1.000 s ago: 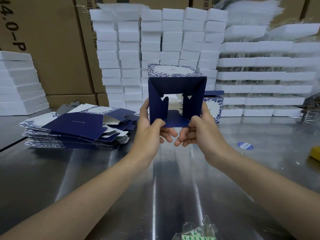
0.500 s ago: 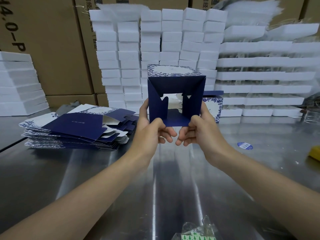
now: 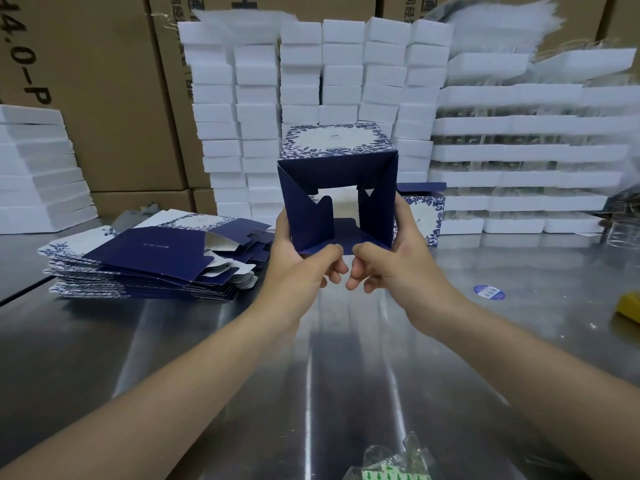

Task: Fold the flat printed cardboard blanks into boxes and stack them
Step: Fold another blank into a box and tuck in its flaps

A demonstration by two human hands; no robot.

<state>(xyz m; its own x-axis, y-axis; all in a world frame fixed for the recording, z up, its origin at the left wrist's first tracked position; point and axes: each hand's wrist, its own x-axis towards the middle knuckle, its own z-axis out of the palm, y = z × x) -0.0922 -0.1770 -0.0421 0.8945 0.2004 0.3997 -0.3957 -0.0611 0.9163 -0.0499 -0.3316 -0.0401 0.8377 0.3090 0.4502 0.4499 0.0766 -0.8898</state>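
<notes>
I am holding a half-folded box (image 3: 337,188) up over the table (image 3: 346,358), my left hand (image 3: 298,261) and right hand (image 3: 391,263) pinching its bottom flap, which I judge needs tucking in next, while blanks (image 3: 149,258) are waiting at left.

Free to pass over bare table (image 3: 214,368) at centre and foreground; blocked at left by the blank stack (image 3: 138,268), at back by the foam wall (image 3: 346,81) and a folded box (image 3: 425,216) just behind the held box (image 3: 337,171), with sticker (image 3: 489,292) and yellow object (image 3: 631,306) low at right, bag (image 3: 391,460) at near edge.
</notes>
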